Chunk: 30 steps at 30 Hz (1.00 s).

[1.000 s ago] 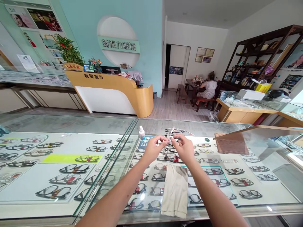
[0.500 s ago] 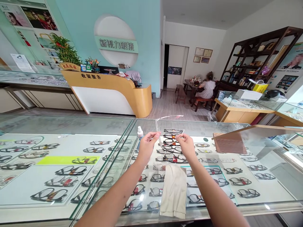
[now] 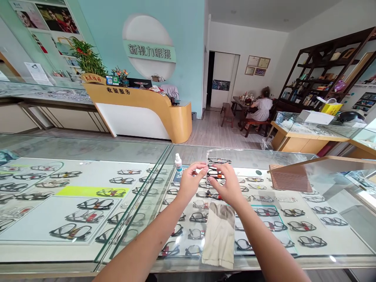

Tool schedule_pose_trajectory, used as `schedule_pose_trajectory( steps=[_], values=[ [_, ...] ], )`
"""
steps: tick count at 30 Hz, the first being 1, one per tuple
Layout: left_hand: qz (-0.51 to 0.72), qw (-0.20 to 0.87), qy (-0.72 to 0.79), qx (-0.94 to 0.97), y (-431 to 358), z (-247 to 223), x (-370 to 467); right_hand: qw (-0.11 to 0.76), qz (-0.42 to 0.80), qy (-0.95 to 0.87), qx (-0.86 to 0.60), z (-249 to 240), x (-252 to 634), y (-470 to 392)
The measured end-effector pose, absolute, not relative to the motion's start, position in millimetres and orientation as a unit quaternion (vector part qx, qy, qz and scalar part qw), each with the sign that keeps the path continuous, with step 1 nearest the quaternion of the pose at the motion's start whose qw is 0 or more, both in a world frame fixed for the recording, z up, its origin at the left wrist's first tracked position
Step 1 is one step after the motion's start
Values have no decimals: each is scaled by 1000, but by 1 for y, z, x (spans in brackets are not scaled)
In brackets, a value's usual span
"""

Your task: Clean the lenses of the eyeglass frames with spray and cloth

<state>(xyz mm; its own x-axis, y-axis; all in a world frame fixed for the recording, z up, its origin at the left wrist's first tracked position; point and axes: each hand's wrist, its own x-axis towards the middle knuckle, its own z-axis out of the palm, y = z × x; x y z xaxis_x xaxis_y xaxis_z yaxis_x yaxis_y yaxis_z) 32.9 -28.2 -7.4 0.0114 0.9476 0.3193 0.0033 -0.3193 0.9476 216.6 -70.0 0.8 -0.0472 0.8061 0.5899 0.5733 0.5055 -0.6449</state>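
Note:
A pair of clear-framed eyeglasses (image 3: 207, 156) is up in front of me above the glass counter, seen nearly edge-on, its thin temple stretching to the right. My left hand (image 3: 192, 177) pinches the frame between thumb and fingers. My right hand (image 3: 227, 183) is at the same frame with thumb and fingers bent around its near side; exactly where they touch is hard to make out. Below the hands, a beige cleaning cloth (image 3: 219, 239) lies on the glass. A white spray bottle (image 3: 178, 162) stands just left of my left hand.
Rows of spectacles, such as a dark pair (image 3: 312, 241), lie inside the glass display case (image 3: 346, 246). A brown panel (image 3: 289, 178) is on the right. Beyond are a cashier desk (image 3: 138, 117), another display counter (image 3: 305, 135) and a seated person (image 3: 261, 107).
The eyeglasses have turned from facing sideways to nearly edge-on. My right hand has moved left, close to my left hand. The view has shifted slightly.

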Motion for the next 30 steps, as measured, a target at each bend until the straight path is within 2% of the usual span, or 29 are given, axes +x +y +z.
schedule_pose_trajectory(
  steps=[6, 9, 12, 15, 18, 20, 22, 27, 30],
  values=[
    [527, 468, 393, 591, -32, -9, 39, 462, 125, -750, -457, -15, 206, -66],
    [515, 454, 399, 608, -33, -8, 38, 455, 131, -752, -459, -17, 207, -66],
    [510, 390, 405, 651, -37, -1, 35, 455, 124, -750, -463, -17, 209, -65],
    [542, 276, 420, 674, -38, 5, 28, 455, 120, -743, -475, -16, 210, -64],
    [609, 135, 481, 617, -25, 4, 14, 451, 126, -742, -480, -14, 211, -65],
    [634, 90, 527, 559, -9, -4, 0, 450, 135, -741, -480, -11, 212, -67],
    [627, 104, 563, 528, 10, -16, -14, 450, 146, -739, -481, -9, 212, -68],
    [545, 267, 604, 517, 45, -48, -35, 452, 167, -736, -475, -8, 214, -68],
    [511, 321, 612, 511, 52, -57, -36, 457, 170, -733, -475, -10, 216, -67]
  ],
)
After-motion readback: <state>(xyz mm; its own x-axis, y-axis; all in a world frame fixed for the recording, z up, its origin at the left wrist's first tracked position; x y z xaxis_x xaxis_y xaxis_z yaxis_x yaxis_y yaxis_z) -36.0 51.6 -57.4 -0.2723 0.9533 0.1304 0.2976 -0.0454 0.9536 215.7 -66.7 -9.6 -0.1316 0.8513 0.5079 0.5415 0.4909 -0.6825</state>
